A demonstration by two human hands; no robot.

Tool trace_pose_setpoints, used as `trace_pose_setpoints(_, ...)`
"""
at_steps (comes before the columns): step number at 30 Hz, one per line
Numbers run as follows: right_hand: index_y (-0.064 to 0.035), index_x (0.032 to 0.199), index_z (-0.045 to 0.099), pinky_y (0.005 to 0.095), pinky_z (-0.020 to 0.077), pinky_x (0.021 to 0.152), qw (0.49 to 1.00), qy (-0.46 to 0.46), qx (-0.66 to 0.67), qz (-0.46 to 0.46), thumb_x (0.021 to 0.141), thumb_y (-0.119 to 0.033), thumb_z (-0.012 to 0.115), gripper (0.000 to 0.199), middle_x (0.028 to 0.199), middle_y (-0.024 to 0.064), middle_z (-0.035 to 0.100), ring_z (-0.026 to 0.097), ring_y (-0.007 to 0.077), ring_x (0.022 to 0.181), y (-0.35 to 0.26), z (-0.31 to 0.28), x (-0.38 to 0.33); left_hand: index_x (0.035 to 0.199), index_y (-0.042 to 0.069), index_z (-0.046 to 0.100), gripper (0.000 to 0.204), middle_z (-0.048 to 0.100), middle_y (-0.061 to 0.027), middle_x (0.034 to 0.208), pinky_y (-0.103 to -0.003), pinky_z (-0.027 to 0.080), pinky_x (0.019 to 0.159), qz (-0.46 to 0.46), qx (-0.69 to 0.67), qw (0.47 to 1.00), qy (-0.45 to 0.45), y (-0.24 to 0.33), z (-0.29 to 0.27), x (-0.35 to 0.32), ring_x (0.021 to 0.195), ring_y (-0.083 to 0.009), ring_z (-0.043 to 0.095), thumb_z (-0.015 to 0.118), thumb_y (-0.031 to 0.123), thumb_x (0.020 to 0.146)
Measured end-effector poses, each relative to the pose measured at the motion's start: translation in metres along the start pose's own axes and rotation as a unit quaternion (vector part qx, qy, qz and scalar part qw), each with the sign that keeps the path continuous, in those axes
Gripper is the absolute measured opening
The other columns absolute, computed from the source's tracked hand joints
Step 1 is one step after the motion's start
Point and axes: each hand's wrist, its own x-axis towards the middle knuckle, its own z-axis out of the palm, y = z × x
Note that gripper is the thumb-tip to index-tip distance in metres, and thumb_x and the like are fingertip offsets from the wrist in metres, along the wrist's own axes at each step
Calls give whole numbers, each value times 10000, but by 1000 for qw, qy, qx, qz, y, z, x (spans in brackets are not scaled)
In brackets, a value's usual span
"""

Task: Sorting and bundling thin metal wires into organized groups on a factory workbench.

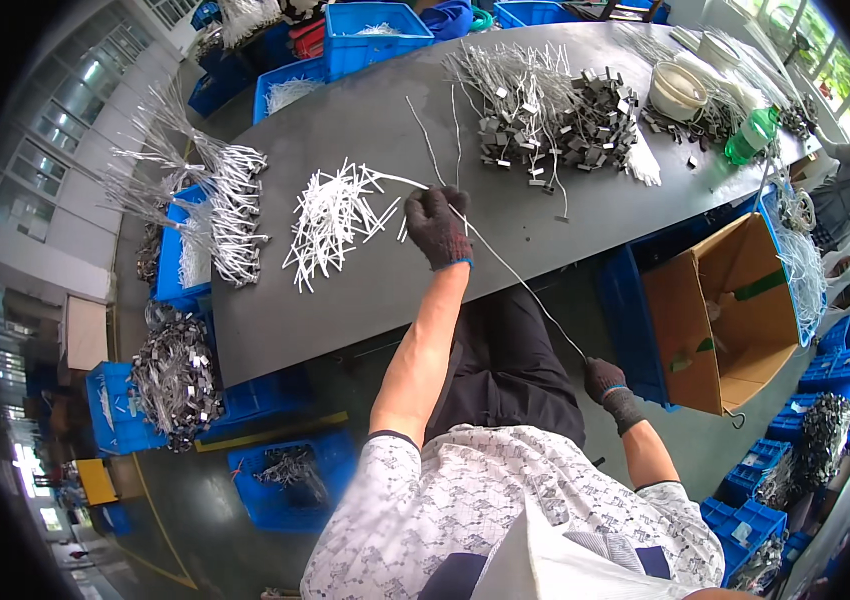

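My left hand (pixel 438 226), in a dark knit glove, reaches over the grey table (pixel 365 290) and pinches a long thin white cable (pixel 520 280). The cable runs from a loose pile of short white tubes (pixel 330 215) through that hand and down off the table edge. My right hand (pixel 609 385), also gloved, grips the cable's lower end beside my lap. The cable is pulled taut between both hands.
Further back on the table lie bundles of wires with metal clips (pixel 555 110), a white bowl (pixel 677 90) and a green bottle (pixel 751 135). Finished wire bundles (pixel 230 205) hang off the left edge. Blue bins (pixel 275 485) and an open cardboard box (pixel 730 320) surround the table.
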Motion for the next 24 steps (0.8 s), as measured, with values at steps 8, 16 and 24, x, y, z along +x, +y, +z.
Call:
trace_pose_setpoints(8, -77, 994, 708, 497, 549, 758, 997, -67, 10, 43, 967, -234, 522, 245, 946, 203, 721, 689, 414, 933, 5, 13, -38, 964, 16, 615, 118, 722, -114, 846, -333, 609, 616, -168, 195, 939, -227, -1, -30, -2, 690, -199, 718, 601, 131, 985)
trace_pose_setpoints(16, -116, 1001, 705, 480, 548, 746, 999, -11, 20, 47, 915, -183, 570, 173, 932, 179, 717, 697, 385, 915, 7, 15, -35, 953, 12, 585, 137, 711, -117, 822, -366, 630, 665, -144, 77, 979, -124, -26, -26, -2, 695, -209, 721, 580, 132, 1019)
trace_pose_setpoints(24, -95, 1020, 709, 487, 552, 766, 997, -46, 31, 60, 916, -180, 564, 198, 963, 202, 721, 692, 400, 944, -4, 15, -28, 938, 11, 582, 159, 716, -116, 790, -342, 618, 595, -116, 206, 951, -200, -27, -27, 11, 646, -187, 710, 596, 151, 1012)
